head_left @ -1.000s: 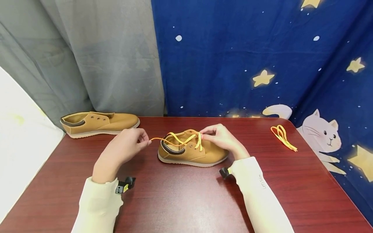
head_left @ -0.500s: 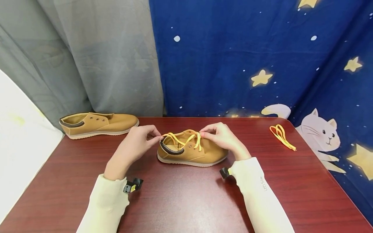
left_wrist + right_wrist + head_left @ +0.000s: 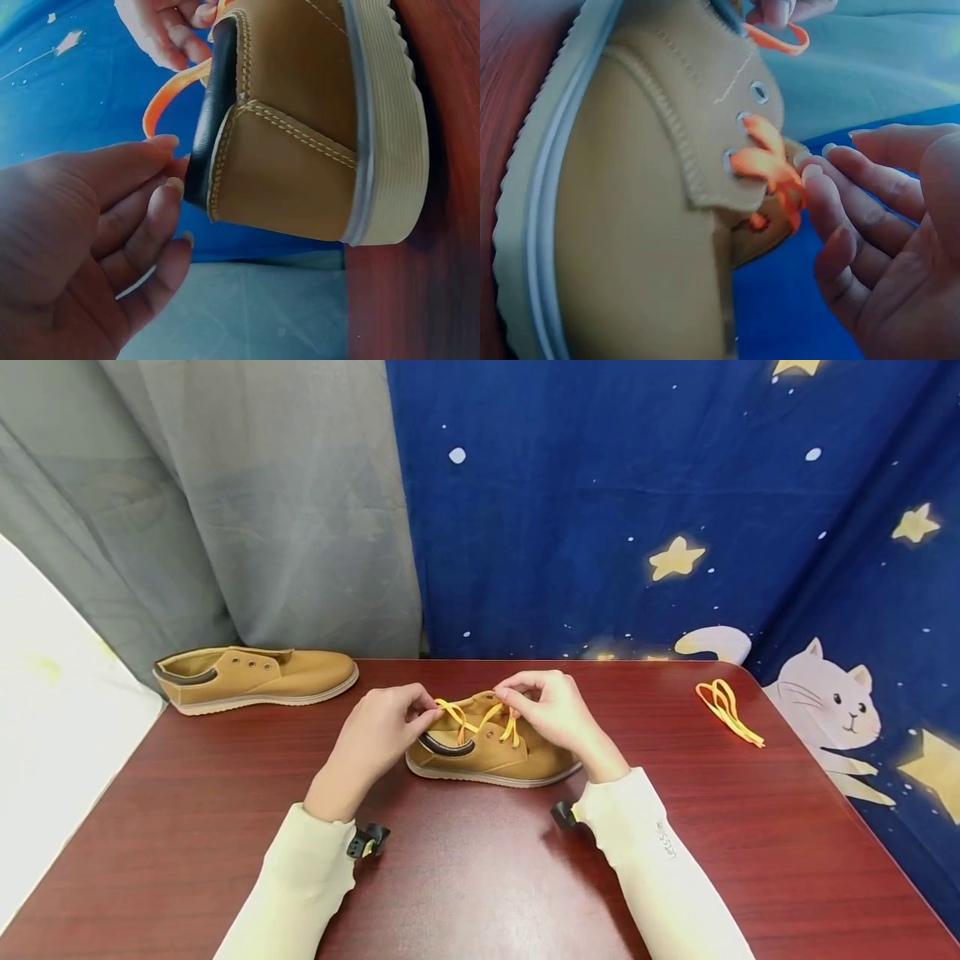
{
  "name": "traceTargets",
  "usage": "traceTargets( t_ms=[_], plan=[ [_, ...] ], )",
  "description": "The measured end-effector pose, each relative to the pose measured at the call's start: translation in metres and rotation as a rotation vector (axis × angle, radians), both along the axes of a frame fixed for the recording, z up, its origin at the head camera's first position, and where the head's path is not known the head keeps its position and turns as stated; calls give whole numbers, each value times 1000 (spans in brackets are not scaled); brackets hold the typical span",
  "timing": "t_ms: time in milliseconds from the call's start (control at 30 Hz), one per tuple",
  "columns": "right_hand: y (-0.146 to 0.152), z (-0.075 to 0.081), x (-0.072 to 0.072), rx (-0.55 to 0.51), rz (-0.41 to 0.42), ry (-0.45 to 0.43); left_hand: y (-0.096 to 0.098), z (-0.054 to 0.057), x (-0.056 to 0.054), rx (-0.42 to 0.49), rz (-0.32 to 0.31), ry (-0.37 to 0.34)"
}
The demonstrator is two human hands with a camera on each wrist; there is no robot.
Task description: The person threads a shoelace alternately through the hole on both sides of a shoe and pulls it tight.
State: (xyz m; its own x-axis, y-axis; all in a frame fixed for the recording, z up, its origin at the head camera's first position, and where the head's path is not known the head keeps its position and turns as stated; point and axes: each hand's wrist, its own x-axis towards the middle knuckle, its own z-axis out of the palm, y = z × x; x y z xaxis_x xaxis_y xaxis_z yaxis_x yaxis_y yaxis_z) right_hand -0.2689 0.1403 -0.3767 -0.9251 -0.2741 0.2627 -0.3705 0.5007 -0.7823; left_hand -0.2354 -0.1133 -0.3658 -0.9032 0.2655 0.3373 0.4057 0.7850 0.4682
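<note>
Tan and sole-down, the shoe (image 3: 487, 764) sits before you on the dark red table (image 3: 465, 868), toe to your right. Your left hand (image 3: 382, 722) pinches the yellow-orange lace (image 3: 751, 162) near the heel opening, thumb tip against a fingertip. Your right hand (image 3: 551, 706) has bent, partly spread fingers at the laced eyelets; whether they grip anything, I can't tell. Another shoe (image 3: 315, 677) stands back left, and a folded lace (image 3: 735, 724) lies right.
</note>
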Motion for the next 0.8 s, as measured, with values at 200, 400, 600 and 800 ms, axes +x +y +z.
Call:
traceTargets(
  t_ms=[200, 400, 600, 800],
  plan=[
    [5, -2, -3, -52, -46, -12, 5, -7, -3, -60, 23, 20],
    [3, 0, -3, -25, -8, -18, 8, -10, -2, -144, -14, 73],
    [3, -2, -3, -4, -5, -17, 9, -10, 0, -192, -91, 124],
    [3, -3, -3, 8, 2, -10, 10, -8, 2, -275, -142, 172]
  ],
)
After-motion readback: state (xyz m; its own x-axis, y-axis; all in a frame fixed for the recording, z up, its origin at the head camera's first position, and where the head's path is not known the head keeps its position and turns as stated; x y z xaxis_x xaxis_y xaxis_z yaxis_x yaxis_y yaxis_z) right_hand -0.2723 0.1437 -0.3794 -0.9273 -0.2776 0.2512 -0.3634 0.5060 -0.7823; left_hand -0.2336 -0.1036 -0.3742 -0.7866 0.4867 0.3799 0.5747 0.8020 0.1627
